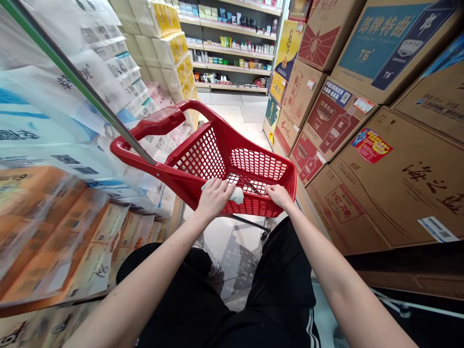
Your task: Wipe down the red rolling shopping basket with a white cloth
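Store aisle, viewed downward over your own arms.

- Red basket (203, 154): directly ahead of you, just past your knees, above the tiled floor (232, 241). Its long axis runs near to far and leans slightly left. The near rim runs left to right under both hands.
- Left hand (214, 195): palm down on the near rim, left of centre. The fingers curl closed over a white cloth (237, 195) and press it against the rim.
- Right hand (278, 195): on the same rim at the near right corner, fingers hooked over the edge and gripping the plastic.
- The cloth lies between the two hands, under your left fingertips and apart from the right hand. The left hand is the nearer one.
- Basket build: hard glossy plastic, with lattice walls and floor pierced by small square holes, and rounded corners. A thick looped handle (159, 123) rises at the far left.
- Cloth: soft, crumpled and bunched into a wad. I cannot tell whether it is fabric or tissue.
- Left of the aisle: stacked packs of paper goods (54, 121) in shiny film, blurred.
- Right of the aisle: brown cardboard cartons (398, 193), matte, with printed labels, stacked high.
- Far end: shelves (235, 53) of small bottles.
- Black trousers (282, 290) fill the near foreground.
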Demonstrator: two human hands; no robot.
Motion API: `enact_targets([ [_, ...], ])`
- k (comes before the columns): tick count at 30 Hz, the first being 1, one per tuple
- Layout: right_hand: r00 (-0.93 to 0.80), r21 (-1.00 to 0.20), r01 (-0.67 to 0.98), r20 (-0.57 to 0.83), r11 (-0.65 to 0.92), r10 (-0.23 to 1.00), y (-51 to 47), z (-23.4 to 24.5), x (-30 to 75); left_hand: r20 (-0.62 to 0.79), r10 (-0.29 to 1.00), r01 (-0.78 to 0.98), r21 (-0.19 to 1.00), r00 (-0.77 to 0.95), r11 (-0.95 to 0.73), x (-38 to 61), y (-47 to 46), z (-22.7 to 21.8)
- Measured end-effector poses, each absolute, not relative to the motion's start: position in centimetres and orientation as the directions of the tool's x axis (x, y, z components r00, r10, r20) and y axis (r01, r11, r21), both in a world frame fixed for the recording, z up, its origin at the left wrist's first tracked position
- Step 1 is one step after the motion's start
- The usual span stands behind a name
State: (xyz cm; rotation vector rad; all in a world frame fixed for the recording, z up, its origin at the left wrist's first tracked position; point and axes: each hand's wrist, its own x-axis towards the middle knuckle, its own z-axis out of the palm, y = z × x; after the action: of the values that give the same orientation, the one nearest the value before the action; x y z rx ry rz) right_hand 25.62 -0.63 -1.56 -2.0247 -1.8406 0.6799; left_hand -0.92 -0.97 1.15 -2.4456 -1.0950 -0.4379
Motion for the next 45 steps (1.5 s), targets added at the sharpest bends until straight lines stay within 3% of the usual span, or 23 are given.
enact_targets([
  [5, 0.034, -0.557, 0.825, -0.117, -0.094, 0.993, -0.7, -1.6, 25.9, 0.405, 0.595, 0.712, -0.265, 0.694, -0.650, -2.0, -0.3, 1.7],
  [14, 0.044, -0.565, 0.816, -0.150, -0.122, 0.988, -0.9, -0.8, 25.2, 0.468, 0.618, 0.758, -0.208, 0.632, -0.618, -0.9, -0.9, 1.1],
  [29, 0.054, -0.564, 0.816, -0.146, -0.128, 0.988, -1.2, -0.6, 25.3, 0.437, 0.599, 0.730, -0.250, 0.671, -0.636, 2.1, -1.7, 0.4],
  [40, 0.005, -0.569, 0.819, -0.125, -0.076, 0.992, -0.9, -1.0, 24.4, 0.390, 0.604, 0.715, -0.291, 0.696, -0.636, 0.3, -0.6, 1.0],
  [45, -0.070, -0.527, 0.848, -0.019, 0.050, 0.997, -1.3, -0.9, 24.0, 0.391, 0.619, 0.730, -0.294, 0.681, -0.617, 0.9, -0.6, 1.0],
])
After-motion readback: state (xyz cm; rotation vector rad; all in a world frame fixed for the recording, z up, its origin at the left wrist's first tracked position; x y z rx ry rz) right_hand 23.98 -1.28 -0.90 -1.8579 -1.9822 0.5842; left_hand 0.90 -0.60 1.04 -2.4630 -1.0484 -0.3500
